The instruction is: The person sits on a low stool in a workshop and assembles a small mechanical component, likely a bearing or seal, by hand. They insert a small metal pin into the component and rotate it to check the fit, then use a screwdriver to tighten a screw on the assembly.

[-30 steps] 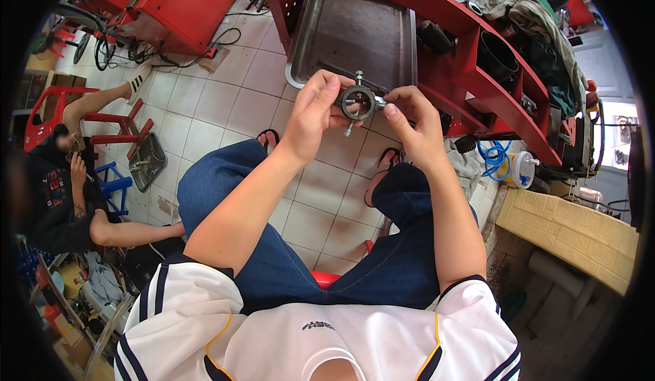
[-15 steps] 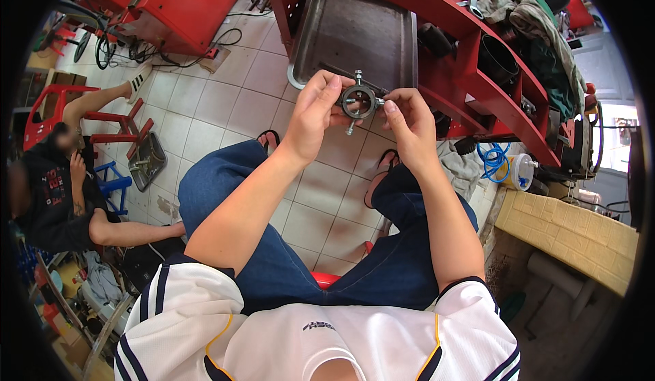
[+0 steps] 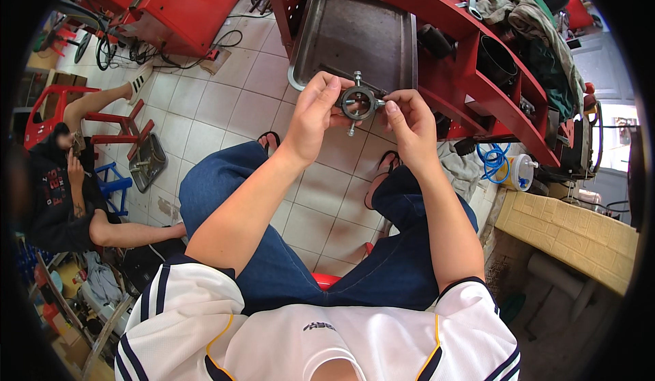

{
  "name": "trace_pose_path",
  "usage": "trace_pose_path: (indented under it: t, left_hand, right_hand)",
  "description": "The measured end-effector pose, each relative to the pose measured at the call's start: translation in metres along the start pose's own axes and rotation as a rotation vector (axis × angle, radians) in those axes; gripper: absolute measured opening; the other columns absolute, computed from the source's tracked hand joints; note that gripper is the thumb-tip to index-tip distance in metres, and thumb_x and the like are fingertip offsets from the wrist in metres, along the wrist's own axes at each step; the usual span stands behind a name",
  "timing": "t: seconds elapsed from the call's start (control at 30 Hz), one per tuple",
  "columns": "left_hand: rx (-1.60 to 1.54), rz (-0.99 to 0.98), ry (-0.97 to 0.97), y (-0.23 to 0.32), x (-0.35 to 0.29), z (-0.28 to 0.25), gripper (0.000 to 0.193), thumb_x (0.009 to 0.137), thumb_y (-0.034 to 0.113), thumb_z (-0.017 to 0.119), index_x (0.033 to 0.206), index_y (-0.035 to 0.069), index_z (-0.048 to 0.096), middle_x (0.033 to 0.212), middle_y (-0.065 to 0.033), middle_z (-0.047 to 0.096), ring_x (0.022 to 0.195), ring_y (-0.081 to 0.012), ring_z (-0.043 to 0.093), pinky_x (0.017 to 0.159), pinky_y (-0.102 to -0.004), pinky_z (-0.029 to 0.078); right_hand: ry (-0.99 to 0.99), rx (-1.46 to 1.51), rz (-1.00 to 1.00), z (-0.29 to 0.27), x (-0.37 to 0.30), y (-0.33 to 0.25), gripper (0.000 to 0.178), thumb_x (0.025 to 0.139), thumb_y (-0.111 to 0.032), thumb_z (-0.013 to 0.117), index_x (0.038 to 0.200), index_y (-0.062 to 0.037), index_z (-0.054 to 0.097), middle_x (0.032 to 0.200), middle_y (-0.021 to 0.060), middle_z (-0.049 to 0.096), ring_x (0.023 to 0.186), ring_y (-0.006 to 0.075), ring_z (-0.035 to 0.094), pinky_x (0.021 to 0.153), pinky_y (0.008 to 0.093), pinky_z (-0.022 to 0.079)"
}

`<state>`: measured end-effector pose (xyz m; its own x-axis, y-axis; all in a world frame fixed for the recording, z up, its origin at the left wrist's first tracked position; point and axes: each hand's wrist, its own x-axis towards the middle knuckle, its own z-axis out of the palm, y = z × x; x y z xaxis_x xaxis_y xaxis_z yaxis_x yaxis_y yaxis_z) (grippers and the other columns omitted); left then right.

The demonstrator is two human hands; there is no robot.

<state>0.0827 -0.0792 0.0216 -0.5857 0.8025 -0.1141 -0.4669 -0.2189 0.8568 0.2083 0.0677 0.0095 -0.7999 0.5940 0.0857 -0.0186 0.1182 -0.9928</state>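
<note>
White floor tiles [image 3: 208,98], smooth and square with thin dark joints, spread under the person's knees, and beyond them stands a red metal bench [image 3: 501,98] with a curved-looking edge, from which a wide dark tray [image 3: 361,36] with rounded corners and a raised, shinier rim comes out. Nearer than this tray, a thick, dull grey metal ring [image 3: 371,104] is held up between the two hands, above the floor. Left hand [image 3: 310,116] has its fingers closed on the left side of the ring, while right hand [image 3: 416,125] has thumb and forefinger narrow around the right bolt [image 3: 380,103]; how hard they press, I cannot tell. An upper bolt [image 3: 357,76] and a lower bolt [image 3: 351,131], both bright and threaded-looking, stick outward like spokes; what is under the left fingers is hidden. For turning such a bolt well, I would judge, the left hand should keep the ring quiet and level, and the right fingertips should roll the bolt along its own axis, without pushing sideways, so that the thread does not bind. Smooth, hard steel can probably slip in bare fingers, so small, even turns seem the safer way.
</note>
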Motion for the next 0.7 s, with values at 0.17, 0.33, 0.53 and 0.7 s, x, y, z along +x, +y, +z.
trace_pose_path:
  t: [0.17,0.33,0.53,0.7]
  left_hand:
    - [0.008,0.007,-0.012,-0.001,0.0,-0.001,0.036,0.107,0.04,0.043,0.114,0.006,0.053,0.104,-0.0082,0.067,0.092,-0.0159,0.067,0.082,-0.0341,0.056]
    - [-0.003,0.0,0.002,-0.005,0.002,-0.003,0.042,0.108,0.042,0.036,0.118,0.006,0.055,0.113,-0.0147,0.066,0.102,-0.0202,0.065,0.084,-0.0384,0.057]
    - [-0.097,0.023,0.069,-0.007,0.004,-0.007,0.041,0.108,0.041,0.036,0.119,0.006,0.054,0.116,-0.0141,0.066,0.105,-0.0218,0.065,0.091,-0.0406,0.054]
    - [-0.091,0.015,0.081,-0.006,0.004,-0.005,0.034,0.105,0.033,0.045,0.123,0.005,0.052,0.119,-0.0145,0.065,0.109,-0.0229,0.064,0.094,-0.0411,0.051]
  right_hand:
    - [-0.065,-0.149,0.097,-0.012,0.002,0.009,0.043,0.106,-0.037,0.052,0.086,-0.0003,0.062,0.064,0.0022,0.058,0.06,0.0084,0.056,0.055,0.025,0.043]
    - [-0.03,-0.034,0.199,-0.012,-0.001,0.01,0.053,0.106,-0.045,0.047,0.082,0.0004,0.062,0.062,0.0033,0.058,0.057,0.0098,0.055,0.054,0.0264,0.044]
    - [-0.199,-0.031,0.302,0.013,-0.014,-0.005,0.038,0.102,-0.037,0.059,0.096,0.0007,0.062,0.074,0.0038,0.064,0.071,0.0093,0.059,0.064,0.0253,0.048]
    - [-0.134,-0.008,0.373,0.032,-0.023,-0.01,0.026,0.097,-0.025,0.07,0.1,-0.0008,0.06,0.077,0.0015,0.064,0.072,0.0078,0.061,0.064,0.0226,0.048]
